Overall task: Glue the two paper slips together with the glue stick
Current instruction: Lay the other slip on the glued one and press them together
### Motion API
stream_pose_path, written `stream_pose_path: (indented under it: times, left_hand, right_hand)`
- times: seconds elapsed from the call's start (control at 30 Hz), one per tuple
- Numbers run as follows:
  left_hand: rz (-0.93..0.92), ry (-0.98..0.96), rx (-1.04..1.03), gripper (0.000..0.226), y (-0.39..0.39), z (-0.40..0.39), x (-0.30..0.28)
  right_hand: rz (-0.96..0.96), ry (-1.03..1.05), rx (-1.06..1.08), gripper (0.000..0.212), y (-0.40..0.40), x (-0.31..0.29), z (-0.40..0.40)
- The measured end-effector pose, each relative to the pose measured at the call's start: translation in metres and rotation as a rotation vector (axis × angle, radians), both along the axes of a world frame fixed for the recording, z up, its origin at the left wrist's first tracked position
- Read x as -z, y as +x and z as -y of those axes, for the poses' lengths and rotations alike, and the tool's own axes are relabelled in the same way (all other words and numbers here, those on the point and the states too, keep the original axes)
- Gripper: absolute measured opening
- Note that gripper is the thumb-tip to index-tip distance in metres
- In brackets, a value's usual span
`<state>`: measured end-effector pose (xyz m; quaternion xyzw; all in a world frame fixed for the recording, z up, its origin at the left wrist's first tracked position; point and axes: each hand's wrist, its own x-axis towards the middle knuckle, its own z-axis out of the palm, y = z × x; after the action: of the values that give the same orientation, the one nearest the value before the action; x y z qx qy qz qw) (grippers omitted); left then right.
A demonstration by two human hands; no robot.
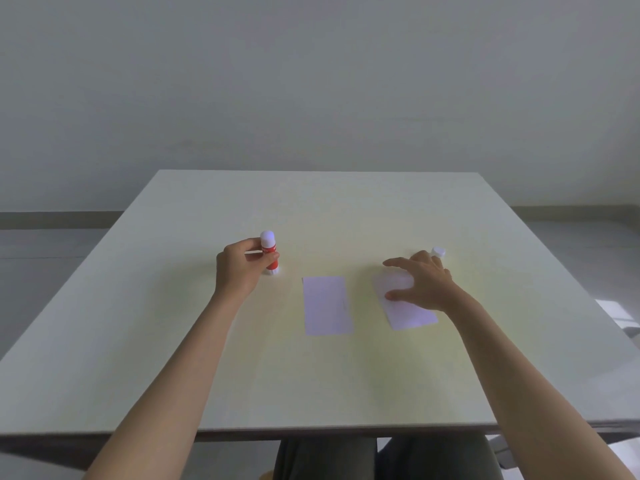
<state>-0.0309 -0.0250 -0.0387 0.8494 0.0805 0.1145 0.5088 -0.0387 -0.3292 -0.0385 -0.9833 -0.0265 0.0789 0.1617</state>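
A red glue stick point(269, 251) stands upright on the table, its pale glue tip showing on top. My left hand point(240, 268) is wrapped around its body from the left. One white paper slip point(326, 305) lies flat at the table's middle, untouched. A second white slip point(405, 306) lies to its right, slightly turned. My right hand point(422, 280) rests on this slip with fingers spread, thumb on the paper. The white cap point(438, 252) of the glue stick sits just behind my right hand.
The pale table point(173, 341) ends at a near edge just above my knees and at a far edge before a grey wall. A white object point(620, 315) sits off the table's right side.
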Motion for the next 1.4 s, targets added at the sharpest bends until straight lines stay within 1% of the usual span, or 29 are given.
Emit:
stream_pose_path:
  times: [0.17, 0.27, 0.4, 0.47, 0.57, 0.6, 0.67, 0.73, 0.77, 0.8, 0.87, 0.93, 0.97, 1.0, 1.03, 1.1, 1.17, 1.23, 1.4]
  left_hand:
    - [0.000, -0.010, 0.003, 0.002, 0.001, 0.000, 0.000]
    - [-0.002, -0.012, 0.008, 0.002, 0.002, 0.000, 0.002]
    - [0.016, -0.020, 0.003, 0.007, 0.001, 0.001, 0.004]
    - [0.014, -0.015, 0.006, 0.008, 0.002, 0.001, 0.005]
    - [0.006, -0.027, 0.008, 0.012, 0.002, -0.001, 0.007]
    - [0.013, -0.057, 0.007, 0.018, 0.002, -0.001, 0.007]
    - [0.037, -0.083, 0.006, 0.043, 0.002, -0.002, 0.007]
    - [0.079, -0.018, -0.032, 0.069, 0.001, -0.001, 0.007]
    - [0.122, 0.009, -0.065, 0.075, -0.001, 0.000, 0.006]
    - [0.190, 0.030, -0.100, 0.075, -0.003, 0.000, 0.004]
    - [0.398, 0.078, -0.150, 0.060, -0.011, 0.004, -0.002]
    - [0.570, 0.114, -0.133, 0.031, -0.021, 0.012, -0.009]
    - [0.591, 0.114, -0.079, 0.016, -0.025, 0.019, -0.013]
    - [0.556, 0.095, 0.003, 0.005, -0.028, 0.027, -0.016]
    - [0.472, 0.069, 0.086, 0.005, -0.031, 0.035, -0.018]
    - [0.236, 0.020, 0.264, 0.012, -0.038, 0.053, -0.020]
    - [0.059, 0.019, 0.381, 0.012, -0.040, 0.069, -0.019]
    - [-0.006, 0.063, 0.404, 0.010, -0.039, 0.078, -0.016]
    - [-0.044, 0.077, 0.391, 0.006, -0.038, 0.084, -0.015]
  right_hand:
    - [0.031, -0.033, -0.065, 0.059, 0.002, -0.004, -0.009]
    - [0.007, -0.014, -0.109, 0.050, 0.003, -0.004, -0.011]
    - [0.026, 0.014, -0.092, 0.042, 0.006, -0.004, -0.011]
    - [0.053, 0.017, -0.076, 0.035, 0.007, -0.004, -0.012]
    - [0.116, 0.035, -0.041, 0.017, 0.010, -0.003, -0.012]
    - [0.129, 0.049, -0.030, 0.012, 0.010, -0.002, -0.012]
    - [0.140, 0.075, -0.015, 0.005, 0.010, -0.002, -0.011]
    - [0.147, 0.098, -0.013, 0.004, 0.009, -0.003, -0.011]
    - [0.149, 0.114, -0.013, 0.005, 0.009, -0.005, -0.010]
    - [0.148, 0.135, -0.016, 0.006, 0.008, -0.008, -0.010]
    - [0.128, 0.197, -0.024, 0.009, 0.007, -0.016, -0.010]
    - [0.104, 0.239, -0.026, 0.011, 0.006, -0.025, -0.011]
    - [0.095, 0.248, -0.028, 0.010, 0.006, -0.030, -0.012]
    - [0.085, 0.262, -0.036, 0.010, 0.007, -0.035, -0.014]
    - [0.074, 0.287, -0.053, 0.009, 0.007, -0.040, -0.017]
    - [0.058, 0.353, -0.100, 0.008, 0.008, -0.050, -0.024]
    - [0.059, 0.412, -0.143, 0.010, 0.006, -0.058, -0.031]
    - [0.057, 0.456, -0.177, 0.012, 0.005, -0.064, -0.037]
    - [0.031, 0.486, -0.242, 0.018, 0.003, -0.073, -0.046]
